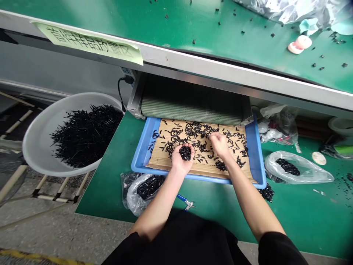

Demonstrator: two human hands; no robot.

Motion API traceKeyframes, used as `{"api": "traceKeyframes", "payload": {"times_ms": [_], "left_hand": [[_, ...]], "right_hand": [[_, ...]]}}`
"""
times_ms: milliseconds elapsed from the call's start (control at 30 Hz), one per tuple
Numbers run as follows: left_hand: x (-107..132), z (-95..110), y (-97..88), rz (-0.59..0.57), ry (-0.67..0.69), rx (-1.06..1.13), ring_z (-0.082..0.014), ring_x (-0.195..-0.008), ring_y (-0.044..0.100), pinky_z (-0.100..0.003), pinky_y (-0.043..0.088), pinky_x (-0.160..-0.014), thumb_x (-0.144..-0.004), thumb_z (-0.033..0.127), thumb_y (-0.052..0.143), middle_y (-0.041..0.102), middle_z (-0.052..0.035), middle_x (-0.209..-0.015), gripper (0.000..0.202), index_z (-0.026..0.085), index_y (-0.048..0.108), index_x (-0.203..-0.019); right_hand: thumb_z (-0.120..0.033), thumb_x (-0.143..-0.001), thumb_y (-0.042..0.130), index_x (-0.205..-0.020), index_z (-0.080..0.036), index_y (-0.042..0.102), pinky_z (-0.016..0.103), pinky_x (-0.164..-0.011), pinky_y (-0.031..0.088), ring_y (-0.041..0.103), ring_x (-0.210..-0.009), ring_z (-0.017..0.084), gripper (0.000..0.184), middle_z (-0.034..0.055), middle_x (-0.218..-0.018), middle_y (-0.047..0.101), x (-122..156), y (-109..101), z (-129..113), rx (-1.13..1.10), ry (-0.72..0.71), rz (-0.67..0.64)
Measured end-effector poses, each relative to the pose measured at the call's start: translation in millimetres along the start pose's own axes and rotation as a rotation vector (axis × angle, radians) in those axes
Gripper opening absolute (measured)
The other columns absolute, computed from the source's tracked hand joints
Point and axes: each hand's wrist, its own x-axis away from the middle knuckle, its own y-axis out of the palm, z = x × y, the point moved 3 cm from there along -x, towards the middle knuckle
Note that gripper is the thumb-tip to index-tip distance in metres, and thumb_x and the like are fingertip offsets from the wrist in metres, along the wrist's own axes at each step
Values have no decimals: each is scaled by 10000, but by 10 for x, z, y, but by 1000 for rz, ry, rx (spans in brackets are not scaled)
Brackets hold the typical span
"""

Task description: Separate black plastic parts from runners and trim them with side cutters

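My left hand (182, 162) is cupped palm-up over the front of the tray, with a heap of small black pieces (185, 153) in its palm. To its right, my right hand (220, 144) reaches down, fingers pinched together at the scattered black pieces (194, 129). Whatever is between its fingertips is too small to make out. Beneath both hands a cardboard sheet (157, 158) lines a blue plastic tray (139, 156), and loose black pieces lie all over the sheet. A denser clump (221, 165) lies just below my right hand.
A ribbed green conveyor belt (190, 110) ends above the tray's back edge. Left stands a white tub (35, 147) of long black strips. Bags of black pieces (150, 187) (288, 166) flank the tray. Blue-handled cutters (189, 204) lie in front. A metal-edged shelf (193, 60) overhangs.
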Motion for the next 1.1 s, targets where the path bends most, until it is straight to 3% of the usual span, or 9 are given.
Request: {"api": "traceKeyframes", "payload": {"times_ms": [133, 233, 300, 400, 500, 667, 800, 933, 1100], "left_hand": [[-14, -11, -3, -1, 0, -1, -112, -735, 612, -239, 540, -615, -960, 279, 572, 606, -13, -825, 179, 121, 597, -881], [-21, -16, -1, -3, 1, -8, -113, -735, 612, -237, 540, -614, -961, 269, 566, 602, -11, -815, 175, 121, 595, -871], [-21, -13, 0, -5, 5, -13, -113, -736, 611, -236, 540, -614, -965, 261, 555, 601, -12, -815, 175, 121, 591, -864], [-21, -7, -4, -7, 11, -16, -114, -743, 612, -236, 542, -618, -969, 248, 542, 605, -18, -827, 174, 120, 588, -861], [-28, -6, -11, -7, 16, -13, -115, -744, 613, -240, 544, -624, -967, 247, 546, 607, -16, -824, 171, 121, 588, -858], [-26, -1, -16, -6, 20, -4, -116, -746, 617, -244, 543, -627, -956, 272, 575, 609, -12, -817, 179, 123, 596, -859], [-16, 4, -14, -6, 15, -4, -114, -743, 615, -241, 540, -621, -958, 279, 577, 610, -12, -828, 182, 124, 594, -866], [-27, -3, -13, -4, 12, -9, -114, -743, 613, -242, 540, -622, -962, 294, 573, 608, -11, -836, 191, 126, 591, -874], [-26, -6, -8, 1, -2, -22, -111, -731, 609, -238, 534, -610, -961, 307, 575, 608, -13, -834, 201, 125, 594, -879]], "right_hand": [[-497, -951, 186, -741, -245, 459, 251, -392, 322, 301, -420, 130, 427, -35, -571, 419, 176, -234, 41, -169, -39, -80], [-530, -926, 401, -690, -227, 513, 252, -439, 347, 337, -431, 125, 401, -37, -525, 420, 355, -339, 97, -159, -62, -118], [-494, -885, 559, -681, -209, 591, 274, -569, 429, 469, -515, 149, 351, -2, -553, 529, 479, -366, 129, -42, -96, -131], [-434, -927, 539, -891, -206, 715, 326, -833, 459, 649, -809, 223, 290, 79, -919, 743, 635, -351, 160, 295, -210, -193], [-393, -956, 480, -1048, -217, 720, 349, -897, 432, 666, -960, 257, 312, 104, -1157, 727, 702, -315, 209, 448, -233, -240], [-392, -860, 573, -805, -198, 679, 291, -716, 425, 608, -720, 195, 227, 73, -804, 706, 672, -269, 255, 214, -144, -193], [-423, -870, 448, -795, -205, 586, 250, -485, 346, 388, -470, 130, 269, -18, -558, 486, 648, -304, 278, 19, -70, -125], [-499, -921, 221, -749, -246, 440, 241, -372, 276, 270, -415, 121, 376, -48, -558, 374, 629, -347, 280, -137, -9, -165], [-590, -945, 343, -689, -222, 486, 254, -447, 330, 376, -449, 126, 471, -20, -553, 426, 658, -296, 227, 5, 32, -127]]}}
